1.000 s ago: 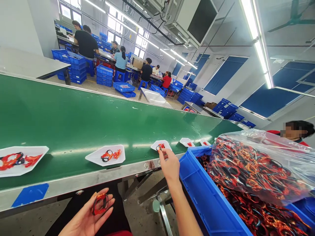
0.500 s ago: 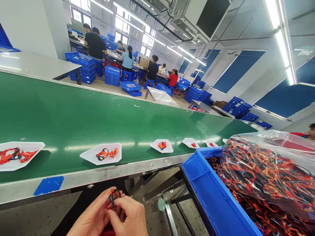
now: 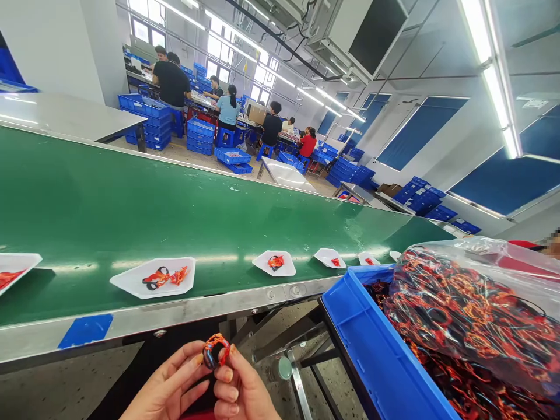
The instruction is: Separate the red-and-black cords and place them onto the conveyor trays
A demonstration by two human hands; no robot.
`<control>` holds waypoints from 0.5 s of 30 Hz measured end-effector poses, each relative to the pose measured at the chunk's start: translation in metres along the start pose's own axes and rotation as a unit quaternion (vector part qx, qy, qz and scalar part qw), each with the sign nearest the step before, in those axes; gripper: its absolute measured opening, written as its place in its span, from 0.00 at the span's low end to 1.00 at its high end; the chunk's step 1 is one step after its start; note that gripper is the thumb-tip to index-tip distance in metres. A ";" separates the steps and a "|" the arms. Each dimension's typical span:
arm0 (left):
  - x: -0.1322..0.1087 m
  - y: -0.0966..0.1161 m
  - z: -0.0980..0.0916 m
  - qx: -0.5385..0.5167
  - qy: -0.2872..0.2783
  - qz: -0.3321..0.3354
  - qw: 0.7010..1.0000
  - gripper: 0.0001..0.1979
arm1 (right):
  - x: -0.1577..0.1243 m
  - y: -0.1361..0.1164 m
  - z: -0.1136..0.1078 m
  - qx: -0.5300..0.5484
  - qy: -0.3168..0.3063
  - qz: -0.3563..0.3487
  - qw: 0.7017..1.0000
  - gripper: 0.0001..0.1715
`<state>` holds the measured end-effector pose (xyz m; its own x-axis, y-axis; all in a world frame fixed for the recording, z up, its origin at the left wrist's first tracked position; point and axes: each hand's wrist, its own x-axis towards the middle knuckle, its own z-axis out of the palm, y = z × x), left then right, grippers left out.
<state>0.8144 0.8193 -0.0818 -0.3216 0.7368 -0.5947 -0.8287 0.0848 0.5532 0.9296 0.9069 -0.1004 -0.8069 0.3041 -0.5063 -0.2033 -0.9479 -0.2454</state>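
Observation:
Low in the view, my left hand (image 3: 168, 380) and my right hand (image 3: 242, 388) meet at the fingertips. Between them they pinch a small loop of orange and black cord (image 3: 216, 350), twisted into a ring. Part of the loop is hidden by my fingers. Beyond my hands runs the steel edge of a green conveyor belt (image 3: 131, 192). On it lie white trays, one (image 3: 126, 282) holding an orange and black cord piece, another (image 3: 262, 265) holding a smaller orange piece.
At right, a blue plastic crate (image 3: 371, 344) holds a clear plastic bag (image 3: 476, 315) stuffed with orange and black cords. Metal conveyor legs stand below the belt. Beyond it, several seated workers (image 3: 271, 125) sit at long tables among stacked blue crates (image 3: 144, 122).
My right hand has left the tray and joined my left at the loop, now held up between fingertips. The trays have moved left along the belt.

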 end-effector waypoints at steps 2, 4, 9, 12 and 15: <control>-0.002 0.001 0.002 0.011 0.006 0.000 1.000 0.15 | 0.001 0.000 0.000 0.028 -0.015 0.024 0.999 0.26; -0.003 0.002 0.003 0.022 0.008 -0.003 1.000 0.15 | 0.002 0.000 0.000 0.045 -0.023 0.033 0.998 0.24; -0.001 0.000 0.003 0.027 0.017 0.000 1.000 0.15 | 0.004 0.002 -0.002 0.063 -0.020 0.040 0.997 0.22; 0.001 -0.001 0.002 0.033 0.028 0.001 0.999 0.15 | 0.005 0.002 -0.001 0.064 0.006 0.037 0.997 0.18; 0.001 -0.001 0.003 0.045 0.043 0.000 0.998 0.14 | 0.006 0.002 0.000 0.064 0.033 0.034 0.997 0.16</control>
<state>0.8163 0.8217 -0.0810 -0.3624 0.6766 -0.6410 -0.7855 0.1484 0.6008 0.9243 0.9065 -0.1043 -0.7843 0.2408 -0.5717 -0.2218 -0.9695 -0.1040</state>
